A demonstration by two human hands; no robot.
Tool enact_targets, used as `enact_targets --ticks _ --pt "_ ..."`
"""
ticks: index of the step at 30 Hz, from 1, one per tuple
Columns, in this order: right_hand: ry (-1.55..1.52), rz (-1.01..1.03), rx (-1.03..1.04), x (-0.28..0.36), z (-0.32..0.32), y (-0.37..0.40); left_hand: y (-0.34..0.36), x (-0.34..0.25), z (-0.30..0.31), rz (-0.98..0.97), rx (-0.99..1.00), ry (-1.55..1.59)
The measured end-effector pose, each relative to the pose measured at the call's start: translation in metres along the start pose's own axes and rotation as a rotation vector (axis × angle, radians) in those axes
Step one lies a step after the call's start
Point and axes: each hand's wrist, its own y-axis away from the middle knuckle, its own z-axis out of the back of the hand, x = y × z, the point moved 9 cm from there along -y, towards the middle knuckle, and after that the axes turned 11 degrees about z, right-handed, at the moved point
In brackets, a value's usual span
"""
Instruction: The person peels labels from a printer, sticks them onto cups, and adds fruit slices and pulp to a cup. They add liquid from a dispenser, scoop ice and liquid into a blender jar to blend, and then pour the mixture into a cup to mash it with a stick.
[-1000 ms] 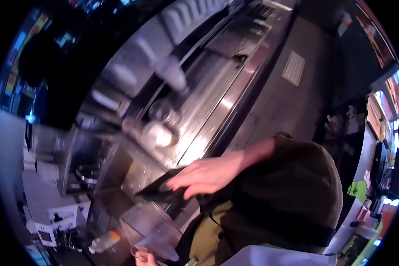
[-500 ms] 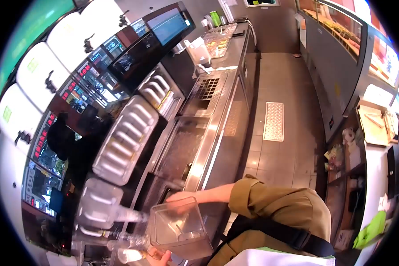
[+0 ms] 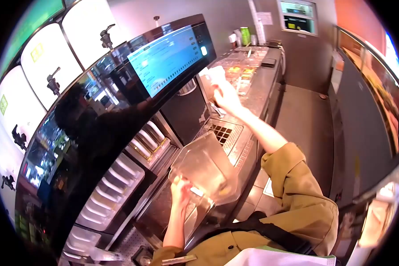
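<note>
My left hand (image 3: 180, 190) is closed on the rim of a clear plastic food container (image 3: 204, 166), which is tilted over the counter with its open side up and towards me. Some small yellowish bits appear near its lower right corner. My right hand (image 3: 228, 98) is stretched forward to a white, glare-washed thing (image 3: 216, 74) beside the monitor. Its fingers look curled, but what they grip is not clear.
A large monitor (image 3: 164, 62) overhangs the counter at left. Below it are white-handled bins (image 3: 111, 190). A drain grate (image 3: 221, 133) and topping trays (image 3: 248, 66) lie farther along the steel counter. White tap dispensers (image 3: 51, 64) line the upper left.
The view has swung up and closer to the monitor. My left hand has lifted the container forward along the counter. My right hand has left the container and reached to the white thing.
</note>
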Motion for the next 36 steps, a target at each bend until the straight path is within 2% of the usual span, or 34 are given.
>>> enact_targets --ticks 1,2,3,5,7,13,14,15,17,19,20,23,25,27,28,31,32,33,36 --pt "0.021 -0.003 0.01 -0.035 -0.011 -0.008 -0.036 0.018 -0.004 0.027 0.045 0.194" --pt "0.007 -0.031 0.109 -0.061 -0.022 -0.021 -0.084 0.055 0.001 0.129 0.111 0.392" --pt "-0.058 0.14 0.0 -0.072 -0.021 -0.034 -0.121 0.083 -0.003 0.21 0.18 0.597" --pt "-0.132 0.133 0.017 -0.102 -0.027 -0.058 -0.155 0.125 -0.024 0.193 -0.203 0.507" --pt "-0.236 0.175 -0.023 -0.132 -0.038 -0.071 -0.198 0.166 -0.051 0.01 -0.207 0.484" --pt "-0.42 0.368 -0.043 -0.168 -0.058 -0.086 -0.242 0.139 -0.089 0.083 -0.405 0.794" --pt "-0.468 0.374 -0.084 -0.171 -0.06 -0.086 -0.263 0.14 -0.068 0.022 -0.396 0.697" --pt "-0.489 0.386 -0.101 -0.171 -0.061 -0.089 -0.266 0.122 -0.068 -0.118 -0.365 0.686" --pt "-0.473 0.43 -0.158 -0.17 -0.062 -0.09 -0.26 0.085 -0.082 -0.264 -0.508 0.195" --pt "-0.572 0.391 -0.183 -0.18 -0.073 -0.091 -0.263 0.074 -0.091 -0.4 -0.654 -0.137" --pt "-0.542 0.433 -0.18 -0.179 -0.077 -0.093 -0.271 0.077 -0.085 -0.435 -0.662 -0.259" --pt "-0.544 0.466 -0.151 -0.178 -0.087 -0.095 -0.275 0.07 -0.061 -0.737 -0.855 -0.329" --pt "-0.543 0.503 -0.15 -0.173 -0.088 -0.098 -0.275 0.067 -0.056 -0.6 -0.842 -0.177" --pt "-0.536 0.513 -0.157 -0.172 -0.09 -0.103 -0.279 0.066 -0.048 -0.824 -0.838 -0.141" --pt "-0.533 0.512 -0.159 -0.173 -0.09 -0.103 -0.277 0.064 -0.044 -0.853 -0.931 -0.279" --pt "-0.526 0.511 -0.12 -0.169 -0.097 -0.11 -0.274 0.056 -0.037 -0.679 -1.057 -0.595" --pt "-0.505 0.514 -0.115 -0.166 -0.094 -0.112 -0.26 0.04 -0.061 -0.542 -1.047 -0.473" --pt "-0.478 0.514 -0.107 -0.165 -0.089 -0.113 -0.26 0.045 -0.051 -0.708 -1.136 -0.556" --pt "-0.585 0.476 -0.224 -0.174 -0.069 -0.104 -0.261 0.049 -0.049 -0.669 -1.168 -0.496"
